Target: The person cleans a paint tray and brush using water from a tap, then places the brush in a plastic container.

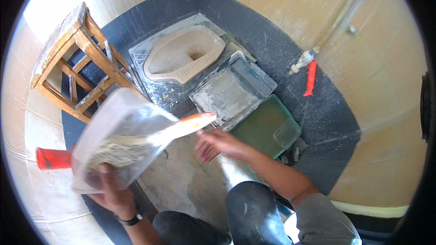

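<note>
My left hand (112, 193), with a dark band at the wrist, grips a clear plastic tub (125, 102) tilted at the left. A pale, lumpy powder or paste (120, 152) lies inside it. From the tub's right side sticks out a blurred tool handle (193, 123), white and orange-red; its other end is hidden. My right hand (220, 144) hovers just below the handle's tip, its fingers loosely curled and its thumb apart. Nothing shows in that hand.
A paint-stained wooden stool (81, 75) stands left of a squat toilet (184, 54). Right of it are a grey-smeared tray (231, 93) and a green basin of murky water (268, 127). Red pipe pieces (310, 79) are at the tap and at left. My knees are below.
</note>
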Tool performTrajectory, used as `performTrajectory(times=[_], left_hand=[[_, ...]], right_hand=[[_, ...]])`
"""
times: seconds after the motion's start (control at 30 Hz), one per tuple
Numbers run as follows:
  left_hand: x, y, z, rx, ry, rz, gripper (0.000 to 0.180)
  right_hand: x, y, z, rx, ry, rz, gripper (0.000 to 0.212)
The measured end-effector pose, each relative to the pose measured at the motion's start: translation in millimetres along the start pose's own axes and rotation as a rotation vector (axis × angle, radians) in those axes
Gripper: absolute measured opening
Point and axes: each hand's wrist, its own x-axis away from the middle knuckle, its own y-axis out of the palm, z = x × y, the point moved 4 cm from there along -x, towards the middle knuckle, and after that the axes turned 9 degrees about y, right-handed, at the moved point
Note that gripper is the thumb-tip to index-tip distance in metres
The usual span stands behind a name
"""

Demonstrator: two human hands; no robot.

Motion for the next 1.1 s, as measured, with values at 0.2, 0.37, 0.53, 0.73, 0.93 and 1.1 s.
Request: performTrajectory(times=[0.2,0.37,0.53,0.73,0.93,1.1], left_hand=[[42,56,68,-0.279,0.083,-0.357,0.050],[24,110,162,-0.154,0.017,-0.390,0.039],[47,80,194,-0.165,-0.344,-0.739,0.034],[35,60,208,-0.211,-0.567,-0.481,0.031],[58,-7,200,-0.189,-0.827,-0.389,0.040],[76,-75,196,-0.268,-0.910,-0.335,0.043]], right_hand=[[63,142,-33,-0.758,-0.033,-0.472,0.056],[113,176,-89,-1.109,0.128,-0.583,0.030],[133,159,-94,-1.251,0.085,-0.081,0.015],[68,79,-81,-1.250,0.024,0.156,0.013],[40,65,-82,-1.030,-0.025,0.375,0.017],[49,112,-74,-1.285,0.162,0.154,0.035]])
